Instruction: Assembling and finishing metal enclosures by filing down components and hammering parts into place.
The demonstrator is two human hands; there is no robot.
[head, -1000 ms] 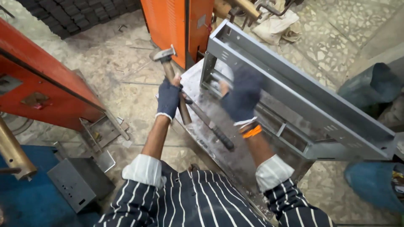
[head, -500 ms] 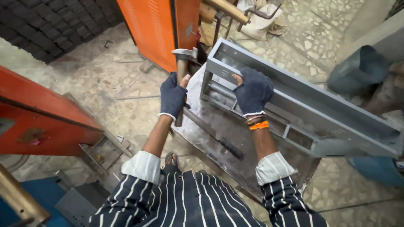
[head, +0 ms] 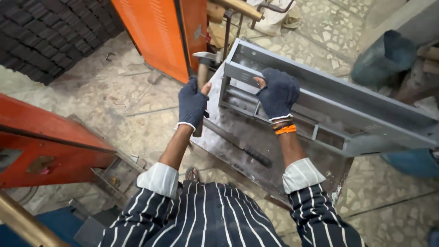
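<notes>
Speckled stone flooring [head: 114,98] spreads under a cluttered metal workshop, with orange machine panels [head: 157,32] at the top and left. At the centre lies a long grey steel channel frame [head: 329,107], resting at a slant on a flat steel tabletop [head: 238,142] and running off toward the right edge. The right hand [head: 278,93], in a dark knit glove, presses down on the near end of the frame, its fingers [head: 263,84] curled over the top flange. The left hand [head: 192,103], gloved the same, has its fingers wrapped tight around the wooden handle of a hammer [head: 203,61], whose steel head sits just beside the frame's end corner. A dark rod with a ribbed grip [head: 249,153] lies loose on the plate, near the frame. To strike well, I judge the steadying hand should keep clear of the corner, the frame stay flat against the plate, and the blow land square on the edge. A blue-grey bin [head: 384,57] stands well apart at upper right.
</notes>
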